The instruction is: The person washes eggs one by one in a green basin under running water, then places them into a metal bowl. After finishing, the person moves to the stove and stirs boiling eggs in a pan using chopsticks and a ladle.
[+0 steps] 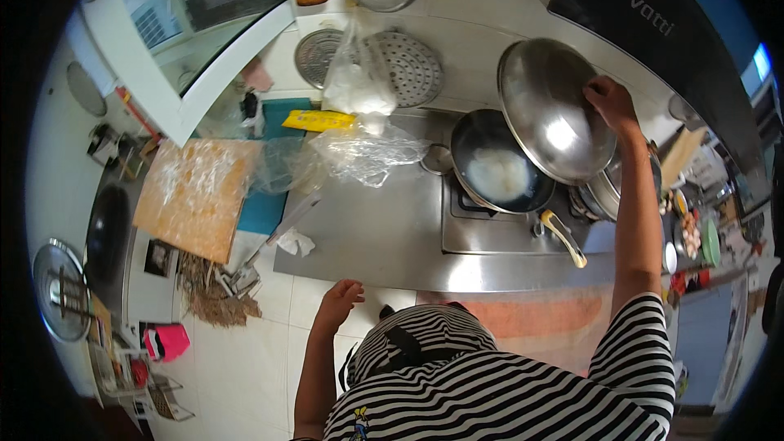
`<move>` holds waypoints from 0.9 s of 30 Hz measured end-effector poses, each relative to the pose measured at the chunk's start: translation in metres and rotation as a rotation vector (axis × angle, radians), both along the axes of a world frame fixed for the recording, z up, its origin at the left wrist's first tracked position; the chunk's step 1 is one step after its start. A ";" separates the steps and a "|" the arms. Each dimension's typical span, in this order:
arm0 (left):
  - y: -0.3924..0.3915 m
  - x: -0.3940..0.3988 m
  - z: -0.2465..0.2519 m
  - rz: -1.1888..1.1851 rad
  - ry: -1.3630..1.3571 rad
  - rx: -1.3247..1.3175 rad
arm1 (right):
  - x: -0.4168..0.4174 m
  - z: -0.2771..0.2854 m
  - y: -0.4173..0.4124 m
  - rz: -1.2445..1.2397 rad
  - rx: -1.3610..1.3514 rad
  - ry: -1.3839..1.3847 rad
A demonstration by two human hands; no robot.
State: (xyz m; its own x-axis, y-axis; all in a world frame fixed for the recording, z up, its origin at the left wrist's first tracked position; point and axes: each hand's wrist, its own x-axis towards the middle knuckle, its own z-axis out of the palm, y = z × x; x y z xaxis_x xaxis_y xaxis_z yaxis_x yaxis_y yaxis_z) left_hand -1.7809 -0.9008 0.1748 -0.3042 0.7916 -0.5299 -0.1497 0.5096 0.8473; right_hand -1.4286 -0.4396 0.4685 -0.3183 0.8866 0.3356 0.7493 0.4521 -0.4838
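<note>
My right hand [609, 103] grips a domed stainless steel lid [554, 107] near its right side. The lid is tilted over the right part of a dark wok [465, 187]. Whitish, cloudy contents [497, 173] show inside the wok, which stands on the gas stove [474, 229]. A pale yellow handle [562, 239] points from the wok towards the counter's front edge. Low beside my body, my left hand [343, 303] hangs in front of the steel counter [380, 226] with its fingers loosely curled. It holds nothing that I can see.
A floured wooden board [199, 190] lies at the left. Plastic bags [367, 147] and a yellow packet [318, 120] sit at the back of the counter. Another pot [603, 190] stands right of the wok. A black range hood [649, 18] overhangs the upper right.
</note>
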 end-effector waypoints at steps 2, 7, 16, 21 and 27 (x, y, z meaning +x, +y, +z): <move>0.007 -0.006 -0.008 -0.057 -0.018 -0.001 | -0.008 0.018 -0.017 -0.029 0.032 0.011; 0.012 -0.015 -0.020 -0.117 -0.066 0.039 | -0.061 0.018 -0.080 0.031 0.125 -0.154; -0.011 -0.038 -0.019 -0.075 -0.042 -0.053 | -0.220 -0.121 -0.179 0.476 -0.006 -0.612; -0.030 -0.038 -0.014 -0.029 -0.041 -0.119 | -0.276 -0.201 -0.217 0.663 -0.146 -0.710; -0.050 -0.046 -0.024 0.022 -0.054 -0.163 | -0.313 -0.259 -0.224 0.618 -0.221 -0.577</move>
State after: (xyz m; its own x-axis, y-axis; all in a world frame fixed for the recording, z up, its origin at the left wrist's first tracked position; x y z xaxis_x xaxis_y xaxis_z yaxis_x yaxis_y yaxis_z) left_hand -1.8274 -0.9506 0.1513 -0.2882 0.6873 -0.6667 -0.2056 0.6356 0.7441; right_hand -1.7415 -0.6635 0.2090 -0.8310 0.5244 -0.1853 0.5555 0.7994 -0.2290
